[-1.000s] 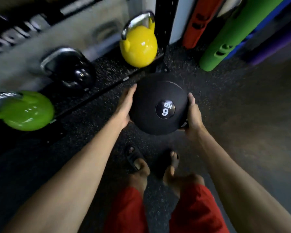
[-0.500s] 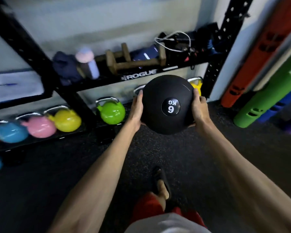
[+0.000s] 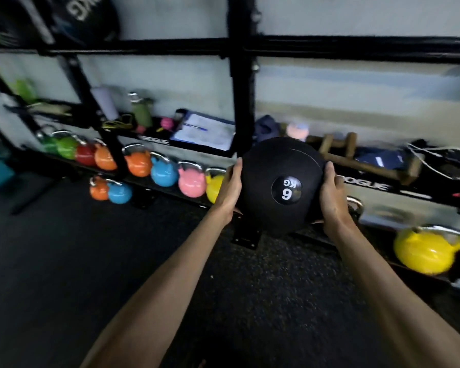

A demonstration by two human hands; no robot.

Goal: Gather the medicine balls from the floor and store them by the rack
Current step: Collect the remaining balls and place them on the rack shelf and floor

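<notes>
Aloft, medicine ball (image 3: 266,166), 6 KG label (image 3: 286,189) toward the wearer.

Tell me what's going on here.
A person is carrying a black medicine ball marked 6 KG. The left hand grips its left side and the right hand grips its right. The ball is off the floor, held up in front of the black rack, close to the row of coloured kettlebells along the bottom of the rack. It has not been set down yet.
</notes>
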